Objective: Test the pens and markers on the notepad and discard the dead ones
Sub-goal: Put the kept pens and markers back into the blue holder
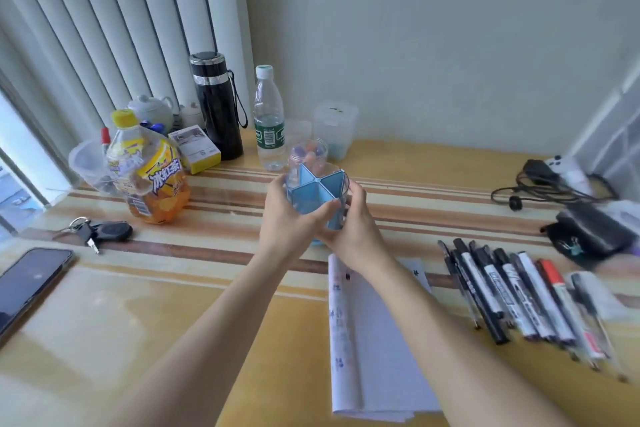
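Both hands, the left hand and the right hand, have their fingers closed around the blue pen holder (its compartments look empty), just behind the notepad. The pens and markers lie in a row on the bench, right of the notepad. A possible risk: the round markers may roll off the near edge if the right arm brushes them.

Centre: pen holder held between left hand and right hand.
Near, right of centre: notepad on the table.
Right: pens and markers in a row.
Far left: juice bottle, flask.
Near left: phone, keys.
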